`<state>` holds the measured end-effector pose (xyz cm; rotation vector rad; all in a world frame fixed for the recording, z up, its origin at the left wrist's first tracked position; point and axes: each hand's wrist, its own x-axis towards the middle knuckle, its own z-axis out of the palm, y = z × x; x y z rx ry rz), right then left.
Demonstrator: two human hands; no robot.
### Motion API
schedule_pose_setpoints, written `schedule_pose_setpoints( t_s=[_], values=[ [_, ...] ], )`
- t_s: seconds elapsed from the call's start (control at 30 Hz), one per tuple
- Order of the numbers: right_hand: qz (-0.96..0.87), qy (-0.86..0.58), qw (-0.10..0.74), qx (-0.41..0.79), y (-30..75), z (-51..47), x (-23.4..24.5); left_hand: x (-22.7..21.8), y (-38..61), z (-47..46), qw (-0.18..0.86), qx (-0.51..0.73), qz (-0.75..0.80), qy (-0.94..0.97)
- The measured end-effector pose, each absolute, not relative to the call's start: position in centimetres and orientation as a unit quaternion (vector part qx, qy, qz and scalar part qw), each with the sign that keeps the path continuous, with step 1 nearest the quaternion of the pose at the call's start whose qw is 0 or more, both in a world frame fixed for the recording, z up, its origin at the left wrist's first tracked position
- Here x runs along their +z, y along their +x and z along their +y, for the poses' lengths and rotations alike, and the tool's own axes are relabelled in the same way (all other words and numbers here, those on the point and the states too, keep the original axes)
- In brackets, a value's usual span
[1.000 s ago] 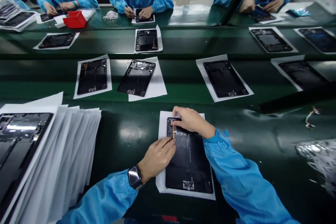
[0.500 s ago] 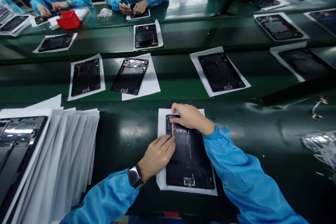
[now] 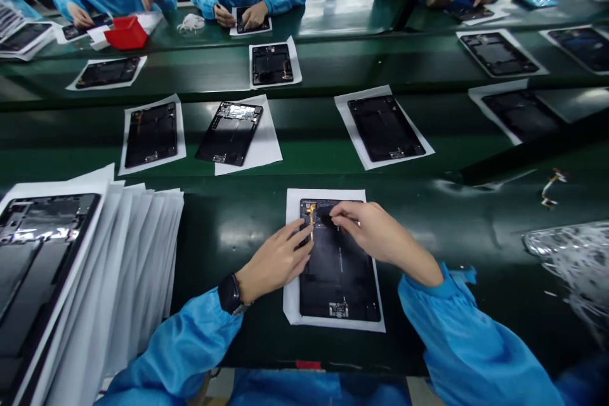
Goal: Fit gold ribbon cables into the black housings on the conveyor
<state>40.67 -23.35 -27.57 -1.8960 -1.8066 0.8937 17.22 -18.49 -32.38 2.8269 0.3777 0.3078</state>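
A black tablet housing (image 3: pixel 340 279) lies on a white sheet (image 3: pixel 292 304) in front of me, its inner side up. Near its top left corner runs an orange flex cable (image 3: pixel 311 210). My left hand (image 3: pixel 273 263), with a black watch on the wrist, rests at the housing's left edge. Its fingers are apart, the tips at the lower end of the cable. Just above the upper part of the housing, my right hand (image 3: pixel 373 231) is closed in a pinch, thumb against fingertips. Whatever it may hold is too small and dark to make out.
At left stands a tall stack of white sheets (image 3: pixel 137 254) with a tablet housing (image 3: pixel 52 228) on top. Several housings on sheets lie along the green belt (image 3: pixel 304 114) ahead. Clear plastic strips (image 3: pixel 575 260) lie at right. Co-workers sit opposite, near a red box (image 3: pixel 126 33).
My right hand has moved right, off the cable's top end, and now pinches over the housing. My left fingers have spread and shifted slightly up and left. More of the orange cable shows.
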Motion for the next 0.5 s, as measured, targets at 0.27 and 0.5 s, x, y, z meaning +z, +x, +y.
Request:
schedule_pose_setpoints(
  t_s=[0.27,0.5],
  values=[
    [-0.676,-0.684,0.147,0.232,36.9,-28.6,-28.7,-32.6,16.0,-19.8,0.210,0.145,0.118,0.960],
    [-0.744,-0.648,0.039,0.160,33.5,-27.6,-29.7,-33.6,15.0,-18.8,0.251,0.169,0.165,0.939]
  ],
)
